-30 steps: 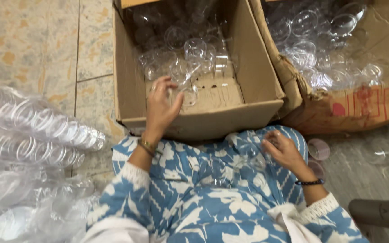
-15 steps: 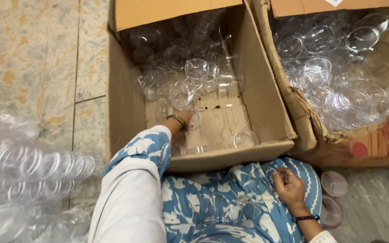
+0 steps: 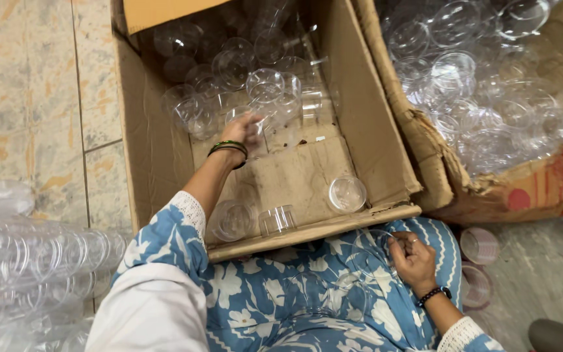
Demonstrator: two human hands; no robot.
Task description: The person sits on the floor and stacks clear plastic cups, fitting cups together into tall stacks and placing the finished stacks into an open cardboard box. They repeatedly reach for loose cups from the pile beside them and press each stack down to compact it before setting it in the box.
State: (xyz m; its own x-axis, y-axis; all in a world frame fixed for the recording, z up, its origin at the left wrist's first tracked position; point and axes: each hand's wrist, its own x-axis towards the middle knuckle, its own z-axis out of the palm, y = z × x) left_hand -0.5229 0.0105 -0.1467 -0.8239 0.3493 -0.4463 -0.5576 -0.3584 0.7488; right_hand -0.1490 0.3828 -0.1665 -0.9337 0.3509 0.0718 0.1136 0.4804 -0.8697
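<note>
The left hand [image 3: 245,127] has reached deeper into the box [image 3: 366,124], fingers spread on a cup [image 3: 263,83]; the right hand [image 3: 413,261] pinches a lap cup [image 3: 373,251].

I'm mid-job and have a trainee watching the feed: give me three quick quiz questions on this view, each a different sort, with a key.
1. True or false: the left hand is inside the open brown cardboard box, at the heap of clear round plastic cups.
2. Where is the right hand?
A. in the second cardboard box
B. on the lap, at a clear cup
C. on the tiled floor
3. Fill in: a long nested ___ of clear cups lies on the person's left.

Key: 1 true; 2 B, it rests on the blue and white floral garment, fingers at a clear cup rim; 3 stack.
</note>
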